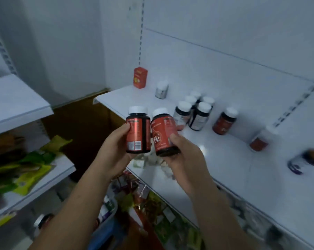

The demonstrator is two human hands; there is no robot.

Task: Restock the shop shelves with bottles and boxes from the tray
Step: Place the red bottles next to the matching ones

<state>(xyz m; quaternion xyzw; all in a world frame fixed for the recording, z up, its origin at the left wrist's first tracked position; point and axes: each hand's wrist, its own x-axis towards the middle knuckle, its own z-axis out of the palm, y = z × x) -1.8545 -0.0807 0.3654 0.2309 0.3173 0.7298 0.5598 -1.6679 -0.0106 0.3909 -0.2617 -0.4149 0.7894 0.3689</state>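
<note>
My left hand (114, 150) grips a dark bottle with a red label and white cap (138, 130), held upright. My right hand (185, 156) grips a second red-label bottle marked "Fe" (164, 132), tilted slightly left and touching the first. Both bottles hover over the front left part of a white shelf (224, 159). On that shelf stand a red box (140, 78), a silver bottle (161, 90), a cluster of several white-capped dark bottles (194, 112) and another red-label bottle (224, 121). The tray (105, 221) shows partly below between my forearms.
Two more bottles (259, 139) (303, 161) stand blurred at the shelf's right. A lower shelf (163, 210) holds colourful packets. At left, a white shelf unit (17, 105) carries green and yellow packets (26, 170). A brown cardboard box (84, 123) sits behind.
</note>
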